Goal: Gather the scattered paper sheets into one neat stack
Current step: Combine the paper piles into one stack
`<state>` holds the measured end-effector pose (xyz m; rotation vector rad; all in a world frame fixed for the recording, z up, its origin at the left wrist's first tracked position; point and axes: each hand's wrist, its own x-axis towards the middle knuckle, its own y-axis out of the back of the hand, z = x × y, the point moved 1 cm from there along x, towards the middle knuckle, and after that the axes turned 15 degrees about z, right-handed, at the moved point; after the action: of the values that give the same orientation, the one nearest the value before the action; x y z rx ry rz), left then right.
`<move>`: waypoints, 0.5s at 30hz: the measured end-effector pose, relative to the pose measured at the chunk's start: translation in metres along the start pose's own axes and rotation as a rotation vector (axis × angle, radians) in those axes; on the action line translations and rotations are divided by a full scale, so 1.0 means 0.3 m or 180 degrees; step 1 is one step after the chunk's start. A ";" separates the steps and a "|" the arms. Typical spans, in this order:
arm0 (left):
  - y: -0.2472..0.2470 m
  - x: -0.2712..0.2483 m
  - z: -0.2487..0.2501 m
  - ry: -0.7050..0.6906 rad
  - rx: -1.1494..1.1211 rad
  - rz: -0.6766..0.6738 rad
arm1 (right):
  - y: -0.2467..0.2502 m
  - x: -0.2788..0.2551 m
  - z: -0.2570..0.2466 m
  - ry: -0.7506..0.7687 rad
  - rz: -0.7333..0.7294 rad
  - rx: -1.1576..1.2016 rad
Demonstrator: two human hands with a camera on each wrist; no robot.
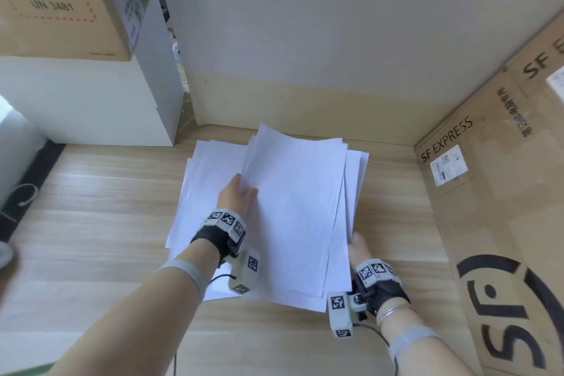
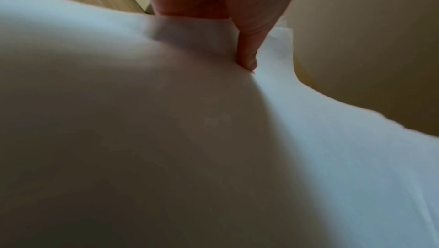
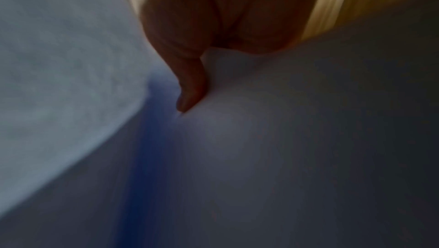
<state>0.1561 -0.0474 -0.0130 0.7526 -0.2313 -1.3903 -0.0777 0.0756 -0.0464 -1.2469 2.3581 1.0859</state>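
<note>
Several white paper sheets lie fanned in a loose pile on the wooden table (image 1: 106, 223). A top bunch of sheets (image 1: 296, 207) is raised and skewed over the lower sheets (image 1: 198, 192), which stick out to the left. My left hand (image 1: 238, 195) grips the bunch's left edge, its fingers hidden under the paper. My right hand (image 1: 358, 246) grips the bunch's lower right edge. In the left wrist view the thumb (image 2: 247, 49) presses onto the paper (image 2: 166, 120). The blurred right wrist view shows a thumb (image 3: 190, 90) lying on the sheets (image 3: 261, 148).
A big SF EXPRESS cardboard box (image 1: 488, 192) stands close on the right. A white cabinet (image 1: 91, 101) with a cardboard box (image 1: 61, 3) on top stands at the back left. The wall (image 1: 305, 40) runs right behind the pile.
</note>
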 end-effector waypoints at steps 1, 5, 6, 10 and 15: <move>-0.010 -0.004 0.005 -0.0016 0.0111 -0.0055 | -0.002 -0.019 -0.020 -0.0004 -0.0046 -0.0081; -0.027 -0.022 0.007 0.0218 -0.0083 -0.0495 | 0.021 -0.023 -0.027 -0.0324 -0.0265 0.0044; -0.032 -0.028 0.002 0.0232 -0.0173 -0.0568 | 0.027 -0.017 -0.017 -0.0385 -0.0332 0.0104; -0.051 -0.040 -0.013 0.0295 -0.0399 -0.0375 | 0.032 -0.006 -0.007 -0.0681 -0.0472 0.0613; -0.085 -0.042 -0.022 -0.0112 -0.0210 -0.0305 | -0.017 -0.018 -0.024 -0.0326 -0.0318 0.0540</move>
<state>0.1368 -0.0331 -0.0299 0.6923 -0.1779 -1.4958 -0.0694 0.0719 -0.0411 -1.2044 2.2340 0.8774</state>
